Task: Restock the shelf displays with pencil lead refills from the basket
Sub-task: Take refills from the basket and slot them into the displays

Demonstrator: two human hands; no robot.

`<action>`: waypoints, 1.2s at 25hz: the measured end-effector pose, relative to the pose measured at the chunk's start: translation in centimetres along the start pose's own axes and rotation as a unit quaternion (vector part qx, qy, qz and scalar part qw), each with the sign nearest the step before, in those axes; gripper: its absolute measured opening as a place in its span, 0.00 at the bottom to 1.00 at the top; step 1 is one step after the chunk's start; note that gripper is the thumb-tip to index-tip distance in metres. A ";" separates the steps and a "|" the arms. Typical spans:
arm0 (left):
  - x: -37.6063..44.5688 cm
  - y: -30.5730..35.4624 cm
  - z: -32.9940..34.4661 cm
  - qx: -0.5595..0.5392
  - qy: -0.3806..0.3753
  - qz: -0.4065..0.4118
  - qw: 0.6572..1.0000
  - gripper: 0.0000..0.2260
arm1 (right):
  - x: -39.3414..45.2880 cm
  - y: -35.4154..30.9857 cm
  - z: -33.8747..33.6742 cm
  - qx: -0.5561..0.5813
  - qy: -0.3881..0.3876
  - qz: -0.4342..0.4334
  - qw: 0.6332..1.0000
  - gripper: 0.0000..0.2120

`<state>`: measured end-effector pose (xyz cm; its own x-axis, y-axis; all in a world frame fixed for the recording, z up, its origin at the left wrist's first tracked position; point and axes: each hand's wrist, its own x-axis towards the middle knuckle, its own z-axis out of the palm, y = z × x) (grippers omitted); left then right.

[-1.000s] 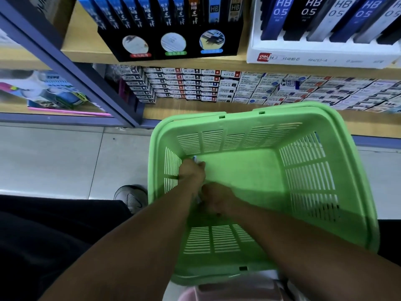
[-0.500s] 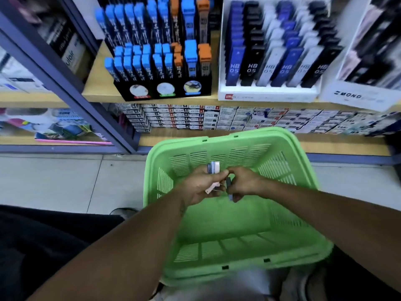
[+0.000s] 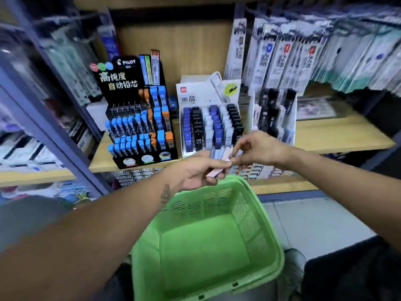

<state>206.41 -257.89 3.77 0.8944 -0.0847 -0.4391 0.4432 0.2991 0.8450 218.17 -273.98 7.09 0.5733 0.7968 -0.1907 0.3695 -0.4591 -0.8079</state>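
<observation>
I'm at the sorting step: my left hand (image 3: 201, 170) grips a small bunch of refills (image 3: 219, 161) above the basket (image 3: 269, 240), and my right hand (image 3: 258, 149) pinches one pale refill out of that bunch. Next, I judge, comes carrying that one to a matching slot in the white display (image 3: 208, 92) just behind, upright and label outward. Half a second ago both hands were lower, over the basket; now they are raised to the shelf (image 3: 338, 135), and the basket looks empty.

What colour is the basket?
Bright green basket, clearest in the head view.
</observation>
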 end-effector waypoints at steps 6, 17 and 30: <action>0.6 7.3 3.0 -0.030 0.023 0.052 0.998 0.03 | -1.0 -2.2 -6.3 0.114 0.097 -0.039 0.988 0.07; 6.2 9.1 5.3 -0.083 0.096 0.086 0.988 0.07 | 0.6 -1.0 -12.0 0.176 0.132 -0.062 0.973 0.08; 9.4 10.2 7.4 -0.057 0.107 0.155 0.980 0.08 | -0.3 0.5 -13.2 -0.058 0.103 -0.072 0.990 0.12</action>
<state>219.79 -262.66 10.56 0.9468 0.2243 -0.2309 0.1317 0.3847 0.9136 227.78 -279.64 14.13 0.6418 0.7653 0.0494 0.5326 -0.3984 -0.7468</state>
